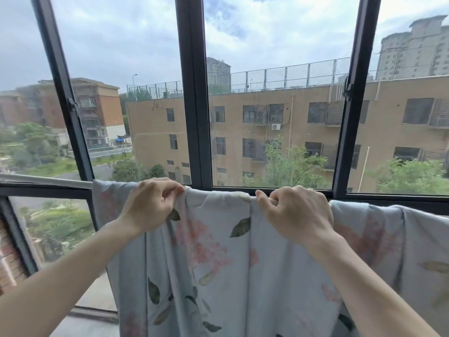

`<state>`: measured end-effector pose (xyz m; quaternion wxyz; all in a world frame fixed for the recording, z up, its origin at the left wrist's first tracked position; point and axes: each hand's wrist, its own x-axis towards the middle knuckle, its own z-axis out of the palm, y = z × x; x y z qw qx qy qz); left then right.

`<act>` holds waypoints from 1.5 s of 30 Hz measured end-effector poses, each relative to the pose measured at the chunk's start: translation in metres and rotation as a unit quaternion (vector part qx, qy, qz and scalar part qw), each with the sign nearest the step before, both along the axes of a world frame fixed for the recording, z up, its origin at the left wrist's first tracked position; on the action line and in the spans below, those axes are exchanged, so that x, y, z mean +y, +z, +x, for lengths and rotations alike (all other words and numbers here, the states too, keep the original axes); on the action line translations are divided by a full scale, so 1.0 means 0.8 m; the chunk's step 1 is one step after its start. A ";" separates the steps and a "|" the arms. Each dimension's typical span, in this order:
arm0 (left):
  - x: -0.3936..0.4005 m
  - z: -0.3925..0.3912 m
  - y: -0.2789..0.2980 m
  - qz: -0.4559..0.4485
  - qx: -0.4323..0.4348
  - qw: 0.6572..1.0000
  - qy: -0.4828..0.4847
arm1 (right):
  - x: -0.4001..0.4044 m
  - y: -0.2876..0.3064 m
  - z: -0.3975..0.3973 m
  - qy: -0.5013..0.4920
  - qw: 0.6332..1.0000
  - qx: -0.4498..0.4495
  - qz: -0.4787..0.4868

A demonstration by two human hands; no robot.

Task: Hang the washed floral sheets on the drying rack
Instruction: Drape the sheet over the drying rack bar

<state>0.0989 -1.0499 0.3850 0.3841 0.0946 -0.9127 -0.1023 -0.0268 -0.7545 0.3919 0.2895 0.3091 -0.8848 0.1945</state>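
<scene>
From the head view, my left hand (151,203) pinches the top edge of the floral sheet (218,259), thumb and fingertips closed on a small fold of cloth right at the line where it bends over the rack rail (43,179). My right hand (295,215) has the same kind of grip a little further along the same edge, fingers curled down over the fold with the thumb pointing toward my left hand. Both grips are narrow and full of fabric, and a short stretch of the sheet's top edge runs between them.

The sheet hangs down from that edge in loose vertical folds, pale blue-grey with pink blossoms and dark green leaves, and fills the lower middle of the view past the bottom of the frame. To my left the rail shows bare and pale where the cloth ends. To my right more floral cloth (388,239) is draped along the same line; I cannot tell whether it is a second sheet or part of the one I hold.

Behind the sheet stands a dark-framed window (193,93). Through the glass I see a tan apartment block (303,132) with a fenced roof, green trees (289,166) below it, a taller tower to the right and a cloudy sky.
</scene>
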 end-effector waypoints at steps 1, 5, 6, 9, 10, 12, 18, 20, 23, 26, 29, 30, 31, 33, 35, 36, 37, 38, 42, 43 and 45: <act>0.000 -0.003 0.004 -0.007 -0.001 1.000 0.004 | 0.000 0.000 0.000 -0.001 1.000 0.001 0.000; 0.001 -0.016 0.025 -0.108 -0.049 0.992 0.045 | 0.002 0.001 -0.002 -0.004 1.000 0.003 0.003; 0.000 -0.019 0.033 -0.136 -0.060 0.987 0.056 | 0.003 0.002 -0.001 -0.003 1.000 0.003 0.003; -0.020 -0.028 0.069 -0.158 -0.069 0.981 0.086 | 0.009 0.004 -0.003 -0.004 1.000 -0.009 0.011; -0.030 -0.033 0.083 -0.157 -0.069 0.980 0.098 | 0.011 0.006 -0.004 -0.005 1.000 -0.019 0.017; -0.044 -0.045 0.112 -0.153 -0.071 0.979 0.116 | 0.014 0.010 -0.007 -0.006 0.999 -0.041 0.027; -0.074 -0.091 0.184 -0.126 -0.083 0.967 0.205 | 0.008 0.017 -0.013 -0.037 0.995 -0.070 0.066; -0.093 -0.107 0.202 -0.094 -0.088 0.962 0.242 | 0.008 0.019 -0.016 -0.053 0.993 -0.081 0.070; -0.122 -0.132 0.211 -0.075 -0.098 0.946 0.299 | 0.009 0.022 -0.017 -0.082 0.989 -0.097 0.070; -0.145 -0.154 0.180 -0.079 -0.144 0.940 0.300 | 0.004 0.027 -0.017 -0.113 0.985 -0.112 0.072; -0.159 -0.167 0.125 -0.115 -0.244 0.921 0.280 | 0.000 0.031 -0.018 -0.148 0.976 -0.135 0.080; -0.164 -0.169 0.104 -0.127 -0.288 0.911 0.268 | -0.001 0.031 -0.019 -0.160 0.973 -0.146 0.081; -0.168 -0.170 0.086 -0.131 -0.340 0.897 0.252 | -0.003 0.031 -0.019 -0.174 0.969 -0.158 0.081; -0.169 -0.171 0.058 -0.130 -0.468 0.848 0.212 | -0.006 0.031 -0.017 -0.191 0.962 -0.178 0.080; -0.165 -0.171 0.050 -0.115 -0.570 0.797 0.162 | -0.013 0.032 -0.013 -0.204 0.957 -0.189 0.084; -0.163 -0.174 0.049 -0.102 -0.586 0.792 0.136 | -0.015 0.035 -0.009 -0.212 0.954 -0.192 0.085; -0.160 -0.175 0.049 -0.098 -0.586 0.796 0.114 | -0.018 0.037 -0.007 -0.219 0.951 -0.200 0.084; -0.161 -0.173 0.048 -0.099 -0.577 0.805 0.092 | -0.024 0.039 -0.004 -0.222 0.948 -0.213 0.079; -0.164 -0.171 0.044 -0.100 -0.552 0.827 0.030 | -0.067 0.042 0.017 -0.144 0.963 -0.229 0.002; -0.162 -0.171 0.045 -0.094 -0.552 0.828 0.019 | -0.087 0.044 0.031 -0.104 0.972 -0.211 -0.014; -0.159 -0.171 0.044 -0.078 -0.550 0.831 -0.008 | -0.141 0.050 0.067 -0.017 0.983 -0.180 -0.027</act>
